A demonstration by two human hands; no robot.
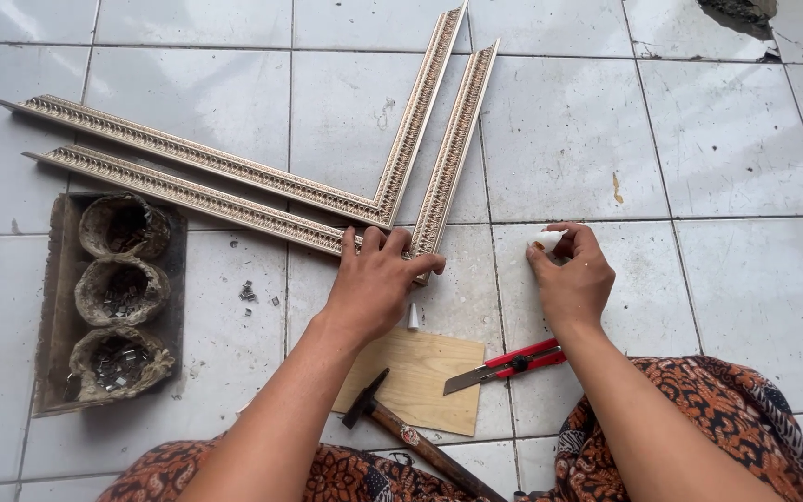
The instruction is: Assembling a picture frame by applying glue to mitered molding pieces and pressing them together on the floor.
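Two L-shaped corners of ornate gilded frame moulding lie on the white tiled floor [745,149]. The nearer corner piece [197,195] has my left hand [378,279] pressed flat on its mitred joint. The farther corner piece [234,167] lies just behind it, untouched. My right hand [571,274] is to the right of the joint, fingers closed on a small white tube [546,240]. A small white cap [413,317] stands on the floor below my left hand.
A tray [52,307] at the left holds three crusted bowls of small metal staples; a few staples lie loose beside it. Near my lap are a plywood square [429,376], a hammer [392,423] and a red utility knife [508,364]. A broken tile hole is at top right.
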